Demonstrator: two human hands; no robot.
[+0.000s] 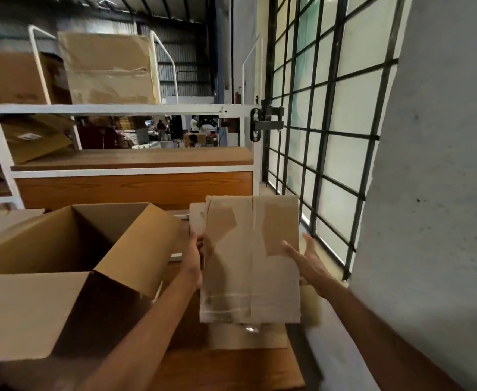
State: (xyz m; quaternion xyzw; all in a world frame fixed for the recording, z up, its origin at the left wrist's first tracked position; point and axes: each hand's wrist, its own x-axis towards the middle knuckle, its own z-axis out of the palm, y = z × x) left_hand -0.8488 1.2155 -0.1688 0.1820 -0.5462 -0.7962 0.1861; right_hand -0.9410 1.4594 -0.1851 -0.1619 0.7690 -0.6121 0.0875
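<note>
"Head view, item one?" the desk asks.

"Item one, as I log it from my feed: one flattened carton (248, 263), brown, worn tape patches on its face, a crease down the middle. It is held upright above the right edge of the tabletop (231, 368), toward the far right corner."

"Hands?"

"Left hand (196, 258): grasping the flattened carton by its left edge, fingers curled round it. Right hand (308, 258): released, fingers straight and spread, palm turned to the carton's right edge. One fingertip lies over the front face. I cannot tell whether it presses."

"Other stock on the tabletop?"

"One open carton (34, 241), flaps up, along the left edge, just beside the left forearm. One cardboard sheet (245, 338), lying flat beneath the held piece, near the right edge."

"Beyond the tabletop?"

"One white rack (118, 108) past the far edge, with brown boxes (107, 69) on its top tier. One window (330, 108) with a dark grid, past the right edge."
</note>
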